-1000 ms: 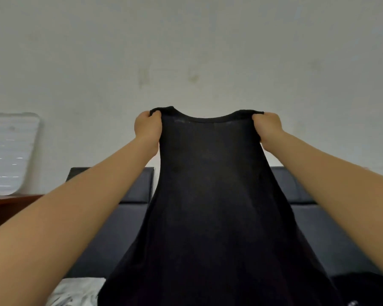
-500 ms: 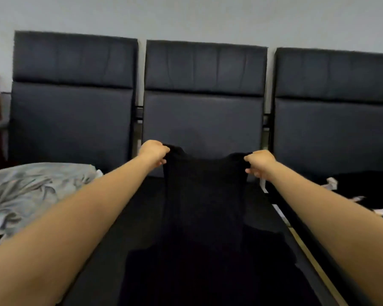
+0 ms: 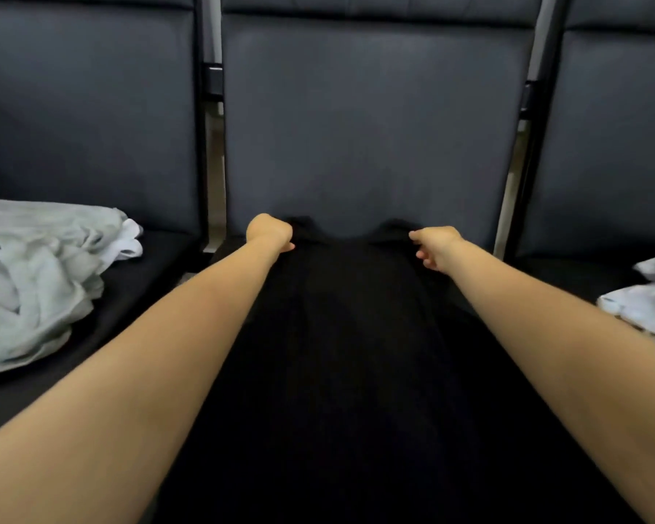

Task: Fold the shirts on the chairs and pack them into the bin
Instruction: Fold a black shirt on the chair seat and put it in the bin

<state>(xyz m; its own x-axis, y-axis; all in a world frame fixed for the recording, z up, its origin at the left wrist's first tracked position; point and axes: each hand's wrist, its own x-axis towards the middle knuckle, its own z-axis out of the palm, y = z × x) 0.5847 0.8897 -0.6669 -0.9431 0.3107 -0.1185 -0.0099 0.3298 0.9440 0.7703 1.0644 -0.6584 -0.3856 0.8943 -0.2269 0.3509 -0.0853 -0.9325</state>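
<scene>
Black shirt [image 3: 348, 334] under both hands' fingers [image 3: 418, 255]

The black shirt [image 3: 348, 334] lies spread flat along the middle chair seat [image 3: 220, 251], its shoulders near the backrest.

Three dark padded chairs in a row. Middle chair [image 3: 363, 119]: black shirt [image 3: 348, 334] spread on seat. Left chair [image 3: 87, 107]: crumpled pale grey shirt [image 3: 35, 281]. Right chair [image 3: 621, 126]: white garment [image 3: 647, 300].
</scene>
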